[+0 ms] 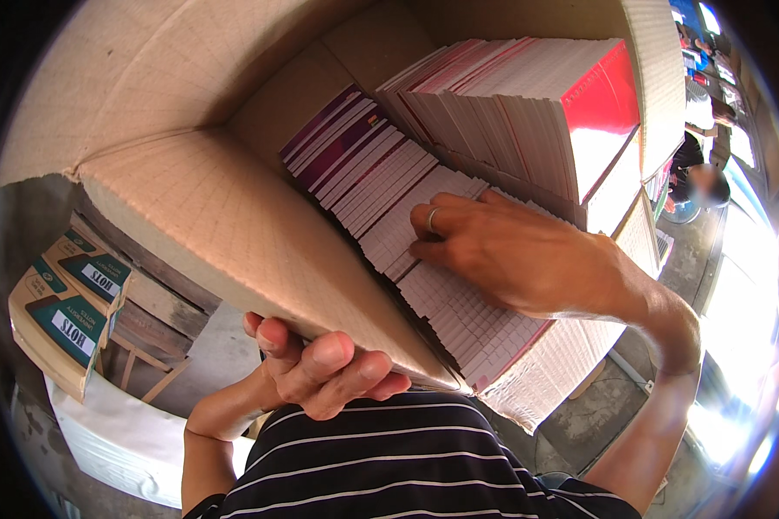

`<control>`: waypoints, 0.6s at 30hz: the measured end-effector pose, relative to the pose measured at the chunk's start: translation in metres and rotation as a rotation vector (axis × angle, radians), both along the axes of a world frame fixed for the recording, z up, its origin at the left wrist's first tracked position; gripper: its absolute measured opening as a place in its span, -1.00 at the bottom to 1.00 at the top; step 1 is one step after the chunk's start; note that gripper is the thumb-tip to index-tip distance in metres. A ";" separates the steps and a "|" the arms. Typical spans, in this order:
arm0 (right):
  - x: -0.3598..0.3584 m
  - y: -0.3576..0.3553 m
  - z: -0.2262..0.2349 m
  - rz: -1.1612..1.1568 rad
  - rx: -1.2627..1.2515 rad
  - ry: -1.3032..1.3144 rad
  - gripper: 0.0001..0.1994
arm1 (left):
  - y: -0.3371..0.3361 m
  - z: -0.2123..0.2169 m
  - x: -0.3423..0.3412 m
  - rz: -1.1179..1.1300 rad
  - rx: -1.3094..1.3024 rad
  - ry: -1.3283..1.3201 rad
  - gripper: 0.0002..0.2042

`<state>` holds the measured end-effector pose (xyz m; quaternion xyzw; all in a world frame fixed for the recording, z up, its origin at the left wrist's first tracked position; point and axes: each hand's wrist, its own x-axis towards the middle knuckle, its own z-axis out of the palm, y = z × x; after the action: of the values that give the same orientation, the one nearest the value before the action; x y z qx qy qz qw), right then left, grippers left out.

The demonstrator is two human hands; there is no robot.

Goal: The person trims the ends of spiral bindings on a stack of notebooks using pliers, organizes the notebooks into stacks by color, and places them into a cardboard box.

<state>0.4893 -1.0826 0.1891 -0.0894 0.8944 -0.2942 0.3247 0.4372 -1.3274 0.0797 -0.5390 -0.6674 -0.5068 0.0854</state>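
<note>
A large cardboard box stands open before me, its walls leaning around packed rows of thin booklets. My right hand, with a ring on one finger, reaches over the near row of booklets. Its fingers are bent and pressed in among their pale edges; the fingertips are partly hidden. Purple covers show at that row's far left end. Beside it rises a taller row of booklets, with a red cover at its right end. My left hand is palm up with fingers apart, against the outside of the box's near wall, holding nothing.
At the left, two tan-and-green cartons sit near wooden slats. Below them is a white wrapped surface. Grey floor shows at the right. Another person is farther off at the right.
</note>
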 end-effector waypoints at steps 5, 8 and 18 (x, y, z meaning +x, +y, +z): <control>-0.008 -0.001 -0.004 -0.038 -0.049 -0.083 -0.81 | -0.002 0.000 -0.003 -0.018 -0.017 0.005 -0.55; -0.008 -0.003 0.002 -0.011 -0.016 -0.115 -0.79 | 0.002 0.003 -0.003 -0.008 -0.002 0.006 -0.55; -0.012 0.001 -0.001 0.178 0.105 -0.050 -0.80 | 0.005 0.001 -0.002 0.011 0.018 0.017 -0.53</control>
<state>0.4776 -1.0813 0.1881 -0.1440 0.8888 -0.2189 0.3761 0.4353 -1.3229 0.0803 -0.5389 -0.6649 -0.5077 0.0986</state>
